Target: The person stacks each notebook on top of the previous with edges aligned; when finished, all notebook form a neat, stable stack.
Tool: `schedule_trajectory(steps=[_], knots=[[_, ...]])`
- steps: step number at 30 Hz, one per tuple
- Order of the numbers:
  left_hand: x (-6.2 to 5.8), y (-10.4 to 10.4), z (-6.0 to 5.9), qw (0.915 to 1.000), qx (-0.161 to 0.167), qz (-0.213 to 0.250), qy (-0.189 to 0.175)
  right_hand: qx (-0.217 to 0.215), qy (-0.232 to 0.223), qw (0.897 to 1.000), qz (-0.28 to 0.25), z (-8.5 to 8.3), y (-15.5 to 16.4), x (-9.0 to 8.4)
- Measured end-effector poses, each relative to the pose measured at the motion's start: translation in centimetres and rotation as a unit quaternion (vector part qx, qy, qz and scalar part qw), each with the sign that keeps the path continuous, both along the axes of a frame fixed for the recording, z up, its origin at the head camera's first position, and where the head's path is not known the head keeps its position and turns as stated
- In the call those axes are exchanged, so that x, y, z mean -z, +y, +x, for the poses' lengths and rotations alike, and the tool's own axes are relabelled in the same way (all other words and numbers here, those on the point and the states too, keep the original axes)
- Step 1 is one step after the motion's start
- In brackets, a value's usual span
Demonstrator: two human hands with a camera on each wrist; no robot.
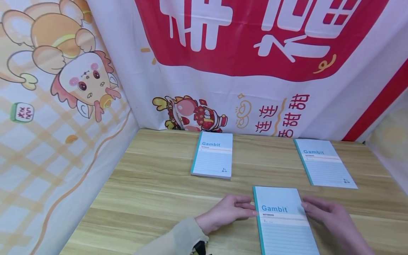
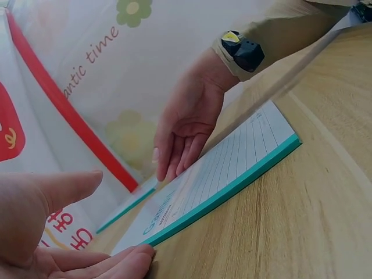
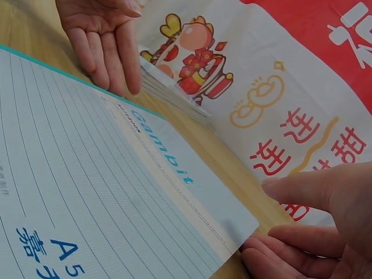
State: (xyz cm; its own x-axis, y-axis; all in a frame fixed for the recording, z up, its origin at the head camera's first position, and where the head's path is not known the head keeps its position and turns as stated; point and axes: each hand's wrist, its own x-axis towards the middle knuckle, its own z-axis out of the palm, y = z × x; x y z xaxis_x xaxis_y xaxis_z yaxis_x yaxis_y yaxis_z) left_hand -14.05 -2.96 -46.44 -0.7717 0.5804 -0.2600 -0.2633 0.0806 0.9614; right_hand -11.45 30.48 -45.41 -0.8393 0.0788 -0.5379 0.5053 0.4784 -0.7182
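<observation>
Festive banners are framing the desk (image 1: 153, 184) as a flat-fingered left hand (image 1: 227, 211) and right hand (image 1: 328, 213) are touching the near notebook's (image 1: 282, 221) edges. Thin, light and bendy, it is looking best lifted by both long sides.

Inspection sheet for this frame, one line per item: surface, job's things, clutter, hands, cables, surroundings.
Surface: wooden table, light grain.
Job's things: near notebook lies flat between both hands, cover up, printed Gambit.
Clutter: middle notebook and right notebook lie flat farther back, apart.
Hands: left hand touches the near notebook's teal spine edge with straight fingers; right hand rests at its opposite edge.
Cables: nothing seen.
Surroundings: printed cloth backdrop with cartoon figures and red lettering.
</observation>
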Motion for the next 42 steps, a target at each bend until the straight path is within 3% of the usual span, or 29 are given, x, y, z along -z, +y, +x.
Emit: schedule_trajectory(steps=[10,19,32,36,42], knots=[[-0.2,0.1,0.0,0.9999,-0.007,-0.012,0.008,0.019,0.003,1.000,-0.003,-0.1,0.2,0.7],[0.0,0.3,-0.6,0.9992,0.008,-0.034,0.019,0.021,0.002,1.000,0.000,-0.1,0.1,0.7],[0.0,0.8,-1.0,0.9994,0.026,-0.011,0.018,0.025,0.007,1.000,-0.001,-0.3,0.0,0.8],[0.0,0.9,-1.0,0.9998,0.015,0.010,-0.007,0.028,0.005,1.000,-0.005,-0.3,0.0,0.9],[0.4,1.1,-1.0,0.9928,0.010,0.077,-0.091,0.032,-0.002,0.999,-0.010,-0.3,0.0,0.9]])
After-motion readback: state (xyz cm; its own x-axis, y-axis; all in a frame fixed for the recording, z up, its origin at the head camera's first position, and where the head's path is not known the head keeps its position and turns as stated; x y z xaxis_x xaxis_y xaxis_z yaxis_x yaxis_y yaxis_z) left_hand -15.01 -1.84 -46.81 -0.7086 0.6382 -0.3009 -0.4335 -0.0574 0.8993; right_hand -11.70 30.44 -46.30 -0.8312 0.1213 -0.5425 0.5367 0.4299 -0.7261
